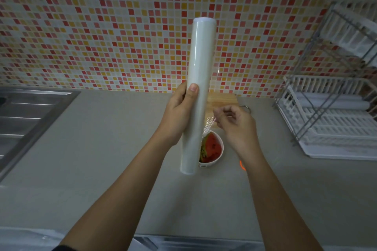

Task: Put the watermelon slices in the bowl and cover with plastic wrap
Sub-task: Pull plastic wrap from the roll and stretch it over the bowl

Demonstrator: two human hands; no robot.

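My left hand [179, 112] grips a long white roll of plastic wrap [201, 63], held almost upright above the counter. Just right of the roll, my right hand [236, 126] pinches the loose edge of the clear film [210, 122], which stretches a short way off the roll. Below and behind the roll stands a small white bowl [218, 158] holding watermelon slices [212, 147]. The roll hides the bowl's left side.
A wooden cutting board [223, 100] lies against the tiled wall behind my hands. A steel sink and drainboard [30, 112] fill the left. A white dish rack [334, 120] stands at the right. A small orange thing [241, 164] lies right of the bowl.
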